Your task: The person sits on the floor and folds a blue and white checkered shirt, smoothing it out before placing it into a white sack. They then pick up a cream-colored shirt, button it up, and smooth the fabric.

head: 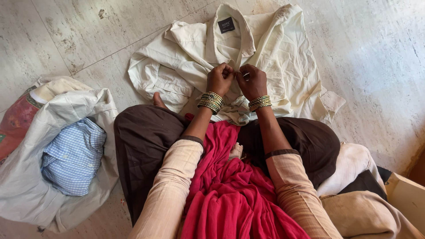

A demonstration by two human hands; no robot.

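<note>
A cream collared shirt [279, 57] lies spread on the marble floor in front of me. My left hand [220, 79] and my right hand [252, 82] are side by side at the middle of its front, both pinching the fabric along the button strip. Something small and pale shows between the fingers of my right hand; I cannot tell what it is. Green and gold bangles [210, 101] ring both wrists. A red cloth [230, 190] drapes over my lap and brown trousers [146, 137].
At the left a white sack [26, 190] lies open with a folded blue checked shirt [73, 157] inside. Beige and dark cloths [358, 186] are heaped at the right, beside a pale box edge [409, 197]. Marble floor [376, 57] surrounds the shirt.
</note>
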